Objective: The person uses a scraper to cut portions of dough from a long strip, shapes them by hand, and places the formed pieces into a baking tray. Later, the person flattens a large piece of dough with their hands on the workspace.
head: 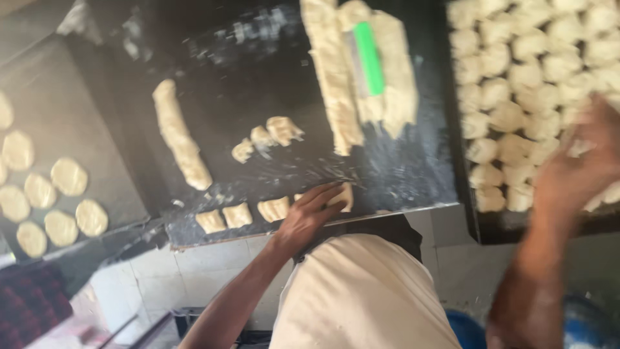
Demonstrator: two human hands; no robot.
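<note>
My left hand (309,212) reaches onto the front edge of a black worktop (258,77), its fingers curled over a small cut dough piece (344,196). A row of similar cut dough pieces (236,215) lies to its left along the edge. My right hand (578,169) is blurred above the near part of a dark tray (466,194) full of several rough dough balls (516,97). Whether the right hand holds anything cannot be made out.
A long dough roll (181,137) and a few torn bits (271,132) lie mid-worktop. At the back, big dough strips (336,84) carry a green-handled scraper (368,58). A left tray (97,116) holds flat dough discs (61,194). Pale tiles (213,271) lie below.
</note>
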